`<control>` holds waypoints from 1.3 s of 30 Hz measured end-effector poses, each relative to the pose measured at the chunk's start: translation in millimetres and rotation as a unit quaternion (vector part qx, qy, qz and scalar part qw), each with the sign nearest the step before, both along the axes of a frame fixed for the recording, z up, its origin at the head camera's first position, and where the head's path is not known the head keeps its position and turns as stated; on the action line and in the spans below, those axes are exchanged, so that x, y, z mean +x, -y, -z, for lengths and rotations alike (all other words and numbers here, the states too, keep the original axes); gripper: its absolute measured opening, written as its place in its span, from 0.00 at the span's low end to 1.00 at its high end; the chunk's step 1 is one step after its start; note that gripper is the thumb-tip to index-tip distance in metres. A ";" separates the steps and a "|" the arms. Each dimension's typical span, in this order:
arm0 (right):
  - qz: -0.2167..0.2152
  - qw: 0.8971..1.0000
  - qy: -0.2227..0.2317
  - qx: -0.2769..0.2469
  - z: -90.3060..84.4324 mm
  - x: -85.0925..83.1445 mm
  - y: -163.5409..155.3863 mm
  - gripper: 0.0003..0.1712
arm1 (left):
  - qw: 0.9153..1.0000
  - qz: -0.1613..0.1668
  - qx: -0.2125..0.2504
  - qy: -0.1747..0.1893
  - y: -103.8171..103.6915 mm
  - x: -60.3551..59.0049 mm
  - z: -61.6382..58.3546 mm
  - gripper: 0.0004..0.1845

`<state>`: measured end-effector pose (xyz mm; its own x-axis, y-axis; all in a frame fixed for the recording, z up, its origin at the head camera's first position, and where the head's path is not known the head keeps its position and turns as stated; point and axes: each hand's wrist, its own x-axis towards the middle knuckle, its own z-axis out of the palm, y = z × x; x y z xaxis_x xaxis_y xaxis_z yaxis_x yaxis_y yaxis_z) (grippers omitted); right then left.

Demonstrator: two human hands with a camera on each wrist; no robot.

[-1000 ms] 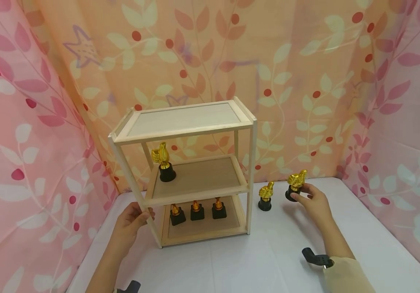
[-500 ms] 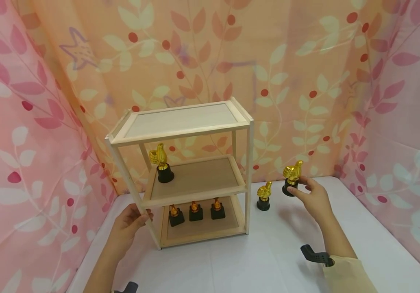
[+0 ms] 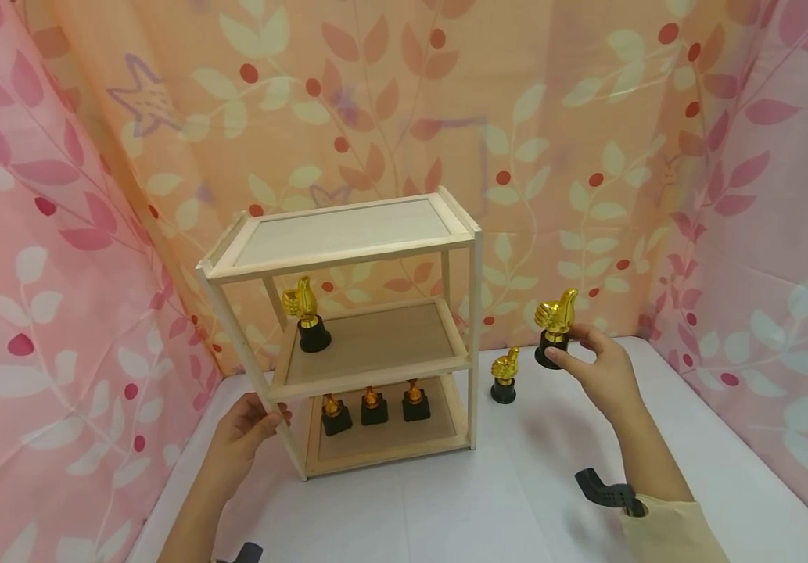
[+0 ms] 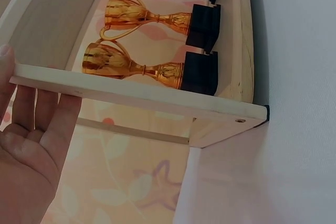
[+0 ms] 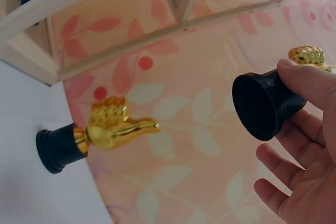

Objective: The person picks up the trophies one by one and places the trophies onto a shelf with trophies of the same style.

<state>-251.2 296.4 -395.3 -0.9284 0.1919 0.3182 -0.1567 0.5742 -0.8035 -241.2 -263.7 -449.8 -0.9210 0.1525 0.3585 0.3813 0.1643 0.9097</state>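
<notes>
The right hand (image 3: 604, 375) pinches the black base of a gold thumbs-up trophy (image 3: 554, 328), lifted off the white table (image 3: 516, 485) beside the pale wooden three-tier shelf (image 3: 347, 328). The left hand (image 3: 245, 434) grips the shelf's front post, and should hold it firmly. The trophy should stay upright. The lifted trophy's top is cut off in the right wrist view.
</notes>
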 end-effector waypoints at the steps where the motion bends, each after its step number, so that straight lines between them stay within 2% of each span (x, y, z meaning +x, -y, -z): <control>1: -0.002 1.000 -0.004 -0.002 -2.4 1.9 1.6 0.40 | 1.000 -0.001 -0.001 0.001 0.2 0.2 0.1 0.14; 8: -0.007 0.999 -0.031 -0.010 -18.5 16.8 11.8 0.36 | 1.000 -0.005 -0.007 0.003 1.7 0.7 1.8 0.14; 15: -0.028 0.997 -0.063 -0.024 -34.4 32.8 21.8 0.31 | 1.000 -0.002 0.008 0.004 1.0 0.7 2.0 0.14; 25: -0.056 0.992 -0.108 -0.044 -47.8 53.8 34.8 0.26 | 1.000 0.004 0.014 0.001 1.4 0.2 1.8 0.13; 34: -0.082 0.988 -0.114 -0.061 -58.8 69.9 53.1 0.24 | 1.000 -0.005 0.014 0.009 -2.0 2.6 -1.4 0.14; 39: -0.092 0.988 -0.116 -0.053 -60.1 75.6 66.2 0.25 | 1.000 -0.005 0.019 0.004 -2.9 1.2 -1.4 0.13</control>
<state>-175.6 230.2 -335.2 -0.8549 0.0700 0.5140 -0.4378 0.4340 -0.7873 -240.0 -260.8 -448.4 -0.9251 0.1299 0.3569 0.3730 0.1341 0.9181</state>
